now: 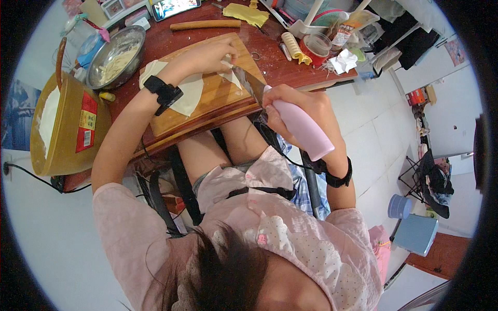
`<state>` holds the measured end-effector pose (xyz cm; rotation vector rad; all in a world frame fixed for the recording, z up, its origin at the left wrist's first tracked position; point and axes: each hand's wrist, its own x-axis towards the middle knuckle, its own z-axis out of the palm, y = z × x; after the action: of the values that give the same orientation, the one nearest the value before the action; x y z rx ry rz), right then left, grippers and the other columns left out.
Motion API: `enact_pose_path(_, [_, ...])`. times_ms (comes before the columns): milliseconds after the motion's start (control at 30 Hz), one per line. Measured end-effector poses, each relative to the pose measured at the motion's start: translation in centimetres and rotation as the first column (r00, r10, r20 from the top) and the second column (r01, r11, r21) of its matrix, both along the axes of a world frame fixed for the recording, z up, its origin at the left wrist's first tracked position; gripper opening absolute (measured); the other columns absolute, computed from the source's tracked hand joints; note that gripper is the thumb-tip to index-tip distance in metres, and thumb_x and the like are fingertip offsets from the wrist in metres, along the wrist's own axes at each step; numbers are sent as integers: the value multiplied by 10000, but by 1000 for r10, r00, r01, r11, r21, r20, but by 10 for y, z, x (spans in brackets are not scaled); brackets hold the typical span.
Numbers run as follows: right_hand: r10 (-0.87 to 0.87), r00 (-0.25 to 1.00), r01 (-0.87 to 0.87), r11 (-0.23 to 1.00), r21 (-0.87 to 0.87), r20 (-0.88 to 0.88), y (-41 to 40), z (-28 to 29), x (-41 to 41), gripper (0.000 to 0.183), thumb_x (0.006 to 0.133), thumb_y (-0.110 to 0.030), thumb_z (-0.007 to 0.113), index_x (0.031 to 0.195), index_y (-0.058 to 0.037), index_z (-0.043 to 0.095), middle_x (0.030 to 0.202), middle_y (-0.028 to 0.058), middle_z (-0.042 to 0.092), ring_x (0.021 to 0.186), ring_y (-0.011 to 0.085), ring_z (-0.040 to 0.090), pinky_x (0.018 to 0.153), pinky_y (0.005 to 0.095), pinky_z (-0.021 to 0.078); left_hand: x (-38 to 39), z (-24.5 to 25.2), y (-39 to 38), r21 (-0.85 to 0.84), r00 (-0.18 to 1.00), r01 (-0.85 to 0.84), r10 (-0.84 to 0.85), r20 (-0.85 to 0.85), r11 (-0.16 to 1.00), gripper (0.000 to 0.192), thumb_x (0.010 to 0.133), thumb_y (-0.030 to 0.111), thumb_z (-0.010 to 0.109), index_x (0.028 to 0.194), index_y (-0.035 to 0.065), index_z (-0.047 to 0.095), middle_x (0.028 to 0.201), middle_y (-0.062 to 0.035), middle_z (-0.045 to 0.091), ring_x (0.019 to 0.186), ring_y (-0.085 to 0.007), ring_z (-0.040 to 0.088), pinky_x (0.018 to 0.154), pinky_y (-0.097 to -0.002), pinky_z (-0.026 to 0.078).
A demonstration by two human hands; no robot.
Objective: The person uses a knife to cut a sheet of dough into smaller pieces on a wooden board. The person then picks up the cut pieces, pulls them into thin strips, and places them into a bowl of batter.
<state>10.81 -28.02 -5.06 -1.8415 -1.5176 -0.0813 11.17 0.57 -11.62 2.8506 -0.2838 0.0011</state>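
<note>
A wooden cutting board [216, 99] lies at the table's near edge. On it, thin rolled dough [188, 93] spreads under my left forearm. My left hand [214, 56] reaches over the board with curled fingers gripping a narrower piece of dough [232, 79]; the fingertips partly hide their contact. My right hand [297, 105] is wrapped around the pink handle of a kitchen knife [303, 132]. Its blade points up and left, with the tip beside the narrow dough piece, close to my left fingers.
A metal bowl [95, 70] with cut dough strips and a large yellow flour tub [70, 124] stand at left. Behind the board are a wooden rolling pin [205, 25] and a lit phone [176, 7]. A red-based tub [316, 46] and crumpled tissue [344, 61] sit at right.
</note>
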Motion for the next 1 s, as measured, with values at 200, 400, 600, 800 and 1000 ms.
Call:
enact_pose_path(200, [6, 1000, -6, 1000, 1, 12, -1, -6, 1, 234, 744, -200, 696, 917, -59, 627, 728, 152, 644, 643, 333, 640, 577, 381, 517, -2, -7, -2, -132, 995, 103, -101, 22, 986, 194, 737, 72, 664, 920, 35, 610, 1100, -104, 541, 1054, -302, 544, 932, -367, 430])
enact_pose_path(400, [7, 1000, -7, 1000, -6, 4, -7, -4, -3, 237, 727, -193, 693, 913, -65, 620, 711, 148, 631, 624, 328, 632, 560, 380, 505, -2, -5, -7, -83, 999, 50, -51, -8, 995, 161, 752, 58, 655, 911, 36, 641, 1156, -106, 557, 1083, -303, 547, 933, -372, 435])
enact_pose_path(600, [21, 1000, -22, 999, -24, -14, -20, -1, -7, 252, 728, -194, 686, 935, -75, 606, 695, 140, 627, 613, 321, 631, 556, 373, 499, -7, -4, -9, -52, 999, 51, -51, 11, 997, 173, 756, 70, 664, 927, 51, 643, 1145, -99, 567, 1058, -304, 562, 916, -392, 446])
enact_pose_path(800, [1, 1000, -1, 1000, 24, -26, -21, -4, -4, 227, 742, -195, 684, 927, -82, 616, 692, 139, 632, 609, 317, 634, 559, 361, 504, -10, 3, -21, -135, 996, 75, -80, -31, 988, 174, 749, 95, 662, 909, 52, 607, 1115, -87, 553, 1029, -295, 565, 891, -378, 450])
enact_pose_path(1000, [-31, 992, 35, 999, 26, -120, -17, 3, -4, 174, 767, -184, 688, 895, -83, 627, 709, 139, 639, 609, 310, 635, 556, 348, 508, -11, -5, -19, -63, 994, 108, -107, 18, 992, 181, 708, 83, 653, 872, 45, 585, 1111, -86, 550, 1007, -281, 567, 877, -366, 455])
